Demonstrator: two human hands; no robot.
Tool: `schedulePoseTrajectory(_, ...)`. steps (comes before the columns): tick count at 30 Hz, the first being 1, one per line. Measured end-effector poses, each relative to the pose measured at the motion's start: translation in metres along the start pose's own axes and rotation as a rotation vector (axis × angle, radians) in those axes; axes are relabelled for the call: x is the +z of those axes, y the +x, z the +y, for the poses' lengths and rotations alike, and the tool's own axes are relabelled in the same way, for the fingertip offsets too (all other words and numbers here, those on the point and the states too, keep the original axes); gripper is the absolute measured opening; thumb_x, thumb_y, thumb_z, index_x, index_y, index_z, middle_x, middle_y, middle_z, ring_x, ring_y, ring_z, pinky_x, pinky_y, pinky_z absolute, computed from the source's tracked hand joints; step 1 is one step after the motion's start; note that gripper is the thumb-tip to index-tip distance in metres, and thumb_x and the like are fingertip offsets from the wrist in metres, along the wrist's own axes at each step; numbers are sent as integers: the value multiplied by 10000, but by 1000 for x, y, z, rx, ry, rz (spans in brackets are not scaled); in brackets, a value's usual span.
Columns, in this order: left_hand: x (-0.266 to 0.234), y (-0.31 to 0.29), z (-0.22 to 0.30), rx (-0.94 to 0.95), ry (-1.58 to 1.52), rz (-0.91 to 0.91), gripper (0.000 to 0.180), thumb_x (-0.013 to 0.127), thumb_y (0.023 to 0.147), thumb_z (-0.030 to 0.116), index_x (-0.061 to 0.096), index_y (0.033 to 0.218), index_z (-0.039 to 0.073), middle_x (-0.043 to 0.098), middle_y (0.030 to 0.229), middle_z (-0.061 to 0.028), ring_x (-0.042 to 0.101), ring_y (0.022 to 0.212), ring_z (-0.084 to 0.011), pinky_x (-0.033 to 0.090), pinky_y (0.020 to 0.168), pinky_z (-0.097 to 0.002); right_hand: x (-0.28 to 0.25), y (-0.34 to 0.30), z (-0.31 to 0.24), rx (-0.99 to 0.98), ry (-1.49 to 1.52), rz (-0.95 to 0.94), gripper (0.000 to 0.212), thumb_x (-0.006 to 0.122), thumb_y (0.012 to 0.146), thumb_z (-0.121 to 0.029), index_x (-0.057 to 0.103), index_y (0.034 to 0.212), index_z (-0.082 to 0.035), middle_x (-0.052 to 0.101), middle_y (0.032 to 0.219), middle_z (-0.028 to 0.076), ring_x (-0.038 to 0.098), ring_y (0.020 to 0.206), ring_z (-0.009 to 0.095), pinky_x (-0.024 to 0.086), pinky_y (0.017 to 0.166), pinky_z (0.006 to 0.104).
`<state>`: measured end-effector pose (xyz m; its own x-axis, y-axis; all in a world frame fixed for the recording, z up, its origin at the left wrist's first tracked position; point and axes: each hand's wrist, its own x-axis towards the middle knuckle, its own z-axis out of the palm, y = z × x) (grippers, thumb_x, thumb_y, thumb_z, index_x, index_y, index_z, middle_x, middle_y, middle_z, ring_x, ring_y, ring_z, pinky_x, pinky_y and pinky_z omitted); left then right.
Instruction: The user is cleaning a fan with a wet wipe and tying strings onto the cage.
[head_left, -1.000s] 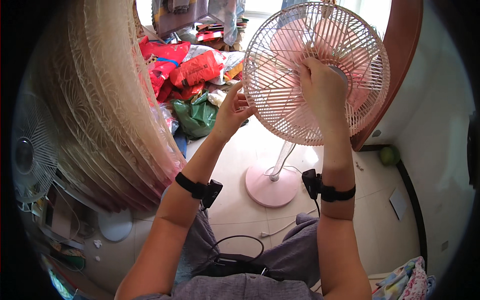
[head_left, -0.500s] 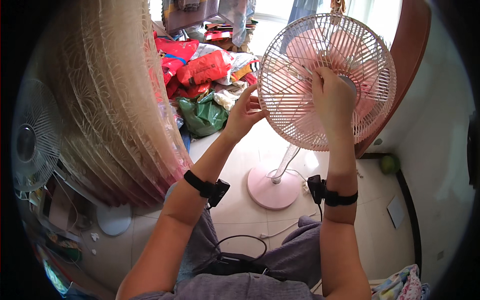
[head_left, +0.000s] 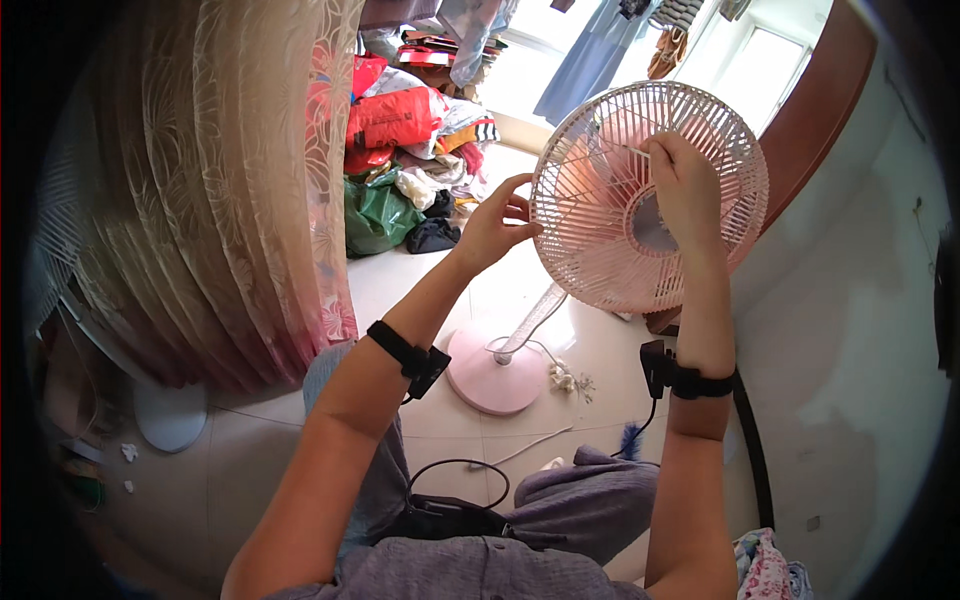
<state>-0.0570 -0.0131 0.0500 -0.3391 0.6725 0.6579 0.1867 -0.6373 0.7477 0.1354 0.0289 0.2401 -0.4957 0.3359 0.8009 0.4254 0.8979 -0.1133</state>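
A pink standing fan [head_left: 600, 270] with a round wire guard is in front of me, its head tilted on a pale pole above a round pink base [head_left: 497, 368]. My left hand [head_left: 497, 225] holds the guard's left rim, thumb and fingers curled at its edge. Against the upper front of the guard, above the grey hub [head_left: 655, 222], my right hand [head_left: 685, 185] is closed in a pinch. What sits between its fingertips is too small to make out. The pink blades show behind the wires.
A patterned sheer curtain [head_left: 240, 200] hangs at the left, partly hiding another fan with a pale base [head_left: 170, 415]. Red bags [head_left: 395, 118], a green bag [head_left: 378, 215] and clothes are heaped at the back. A cable [head_left: 525, 447] lies on the tiles. A white wall stands right.
The view has shifted, and the fan head now tilts differently. My right hand has moved up across the guard, uncovering the hub. My left hand stays at the rim.
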Motion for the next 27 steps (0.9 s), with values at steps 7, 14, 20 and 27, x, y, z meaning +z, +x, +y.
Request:
schedulePoseTrajectory(7,0,-1,-1,-5,38,21,694,760,738,105,447,1355,154,631,964,-89,644,922,-205,520,829,-337,4,11,-1,-176,-219,-70,174,539,911,-184,637,912,-40,659,777,158,647,749,332,498,684,408)
schedulePoseTrajectory(14,3,0,5,9,80,-16,714,765,736,97,431,1365,150,650,978,-102,650,934,-221,521,828,-351,-13,32,-15,-451,-650,-309,178,538,914,-187,596,863,-26,630,785,161,621,748,349,482,680,437)
schedulePoseTrajectory(20,-2,-4,7,-14,51,-8,700,752,752,77,429,1369,152,644,980,-93,648,924,-211,519,826,-343,-20,65,-38,-523,-694,-279,161,513,931,-203,580,934,-56,631,786,140,627,769,331,493,694,424)
schedulePoseTrajectory(27,-2,-7,10,-28,72,4,692,745,751,58,440,1366,148,635,983,-89,643,915,-203,515,830,-339,-7,39,-18,-578,-780,-222,83,522,869,-128,540,884,-48,601,809,126,607,780,326,484,681,441)
